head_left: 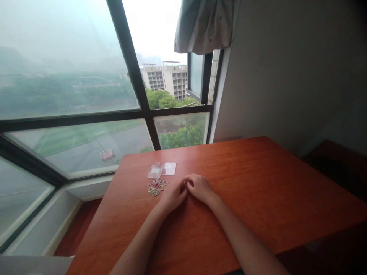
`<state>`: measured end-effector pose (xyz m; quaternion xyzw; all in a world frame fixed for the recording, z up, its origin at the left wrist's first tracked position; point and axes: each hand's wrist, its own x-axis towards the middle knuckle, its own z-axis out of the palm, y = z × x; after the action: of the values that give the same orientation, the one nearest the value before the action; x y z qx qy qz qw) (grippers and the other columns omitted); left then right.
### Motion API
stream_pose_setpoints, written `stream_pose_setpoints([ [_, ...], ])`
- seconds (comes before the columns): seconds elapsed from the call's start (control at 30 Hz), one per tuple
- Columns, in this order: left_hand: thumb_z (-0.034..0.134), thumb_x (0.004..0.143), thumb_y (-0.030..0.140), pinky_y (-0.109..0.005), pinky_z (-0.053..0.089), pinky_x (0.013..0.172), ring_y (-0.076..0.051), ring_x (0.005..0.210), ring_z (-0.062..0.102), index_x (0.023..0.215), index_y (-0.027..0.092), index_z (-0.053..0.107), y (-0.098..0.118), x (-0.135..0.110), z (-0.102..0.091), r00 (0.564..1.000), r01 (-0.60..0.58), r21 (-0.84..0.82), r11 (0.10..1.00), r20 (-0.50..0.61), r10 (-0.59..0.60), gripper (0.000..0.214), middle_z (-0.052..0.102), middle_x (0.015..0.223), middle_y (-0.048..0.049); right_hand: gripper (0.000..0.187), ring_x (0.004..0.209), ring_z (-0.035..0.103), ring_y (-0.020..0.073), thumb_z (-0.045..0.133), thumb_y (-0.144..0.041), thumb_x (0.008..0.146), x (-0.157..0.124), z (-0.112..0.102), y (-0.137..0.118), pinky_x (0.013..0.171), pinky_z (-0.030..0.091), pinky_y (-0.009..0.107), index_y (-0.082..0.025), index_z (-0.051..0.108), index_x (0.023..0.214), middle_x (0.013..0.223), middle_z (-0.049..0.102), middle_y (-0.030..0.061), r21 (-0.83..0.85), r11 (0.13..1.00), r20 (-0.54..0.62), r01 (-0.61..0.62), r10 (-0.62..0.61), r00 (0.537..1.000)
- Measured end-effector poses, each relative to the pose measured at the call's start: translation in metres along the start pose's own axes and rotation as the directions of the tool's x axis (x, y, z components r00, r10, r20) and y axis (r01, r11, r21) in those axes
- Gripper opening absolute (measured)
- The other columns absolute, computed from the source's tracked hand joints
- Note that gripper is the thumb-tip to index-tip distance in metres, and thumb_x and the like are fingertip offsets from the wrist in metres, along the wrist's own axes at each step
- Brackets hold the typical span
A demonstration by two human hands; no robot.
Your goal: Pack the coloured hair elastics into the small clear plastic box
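My left hand [174, 193] and my right hand [200, 187] meet at the fingertips above the wooden table. Both have curled, closed fingers; anything pinched between them is hidden or too small to make out. Just left of my left hand lies a loose pile of small coloured rings that look like hair ties [156, 185], in pinkish, yellowish and grey tones. Behind the pile rests a clear plastic case [155, 171], with a flat whitish, see-through square piece [169, 169] beside it.
The reddish-brown table [252, 183] reaches to the right, its far edge below the window. Dark window frames [147, 112] border the left and back. A curtain [204, 26] hangs above an open window pane. A plain wall [275, 76] stands at the right.
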<state>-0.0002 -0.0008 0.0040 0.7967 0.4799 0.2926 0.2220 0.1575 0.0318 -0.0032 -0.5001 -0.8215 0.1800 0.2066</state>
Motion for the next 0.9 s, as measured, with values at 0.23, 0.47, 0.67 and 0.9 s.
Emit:
stream_pose_setpoints([
  [0.23,0.049,0.076,0.006,-0.028,0.046,0.078,-0.018,0.087,0.061,0.117,0.022,0.058,0.0004,-0.0004,0.0003,1.0,0.005,0.012,1.0,-0.008,-0.005,0.046,0.068,0.099,-0.0039,0.019,0.092,0.063,0.0178,0.052,-0.021,0.087,-0.0001,-0.0007,-0.0007,0.077,0.041,0.024,-0.023,0.068,0.096,0.1,0.072,0.0042,0.0,1.0,-0.006,-0.003,0.003,1.0],
  [0.47,0.048,0.076,0.006,-0.028,0.046,0.079,-0.018,0.087,0.061,0.114,0.022,0.059,-0.0008,-0.0005,0.0011,1.0,0.007,0.015,1.0,-0.008,-0.007,0.042,0.068,0.099,-0.0042,0.019,0.09,0.063,0.0178,0.051,-0.023,0.088,-0.0005,-0.002,-0.0016,0.076,0.041,0.024,-0.023,0.068,0.095,0.099,0.072,0.0039,-0.01,1.0,-0.006,-0.002,0.002,1.0],
  [0.67,0.049,0.077,0.007,-0.028,0.046,0.078,-0.018,0.087,0.061,0.111,0.021,0.06,-0.0021,-0.0007,0.0016,1.0,0.0,0.021,1.0,-0.018,0.0,0.038,0.068,0.099,-0.0045,0.02,0.092,0.063,0.0177,0.051,-0.022,0.088,-0.0009,-0.0028,-0.0021,0.077,0.042,0.024,-0.023,0.068,0.097,0.1,0.072,0.0039,0.001,1.0,-0.005,-0.003,0.003,1.0],
  [0.9,0.049,0.076,0.006,-0.028,0.046,0.079,-0.018,0.087,0.061,0.112,0.022,0.06,-0.0012,-0.0006,0.0015,1.0,0.002,0.006,1.0,-0.016,-0.002,0.041,0.068,0.1,-0.0044,0.02,0.095,0.063,0.0179,0.052,-0.02,0.086,-0.0008,-0.0015,-0.0009,0.079,0.042,0.024,-0.023,0.068,0.098,0.102,0.072,0.0039,0.021,1.0,-0.014,0.007,-0.007,1.0],
])
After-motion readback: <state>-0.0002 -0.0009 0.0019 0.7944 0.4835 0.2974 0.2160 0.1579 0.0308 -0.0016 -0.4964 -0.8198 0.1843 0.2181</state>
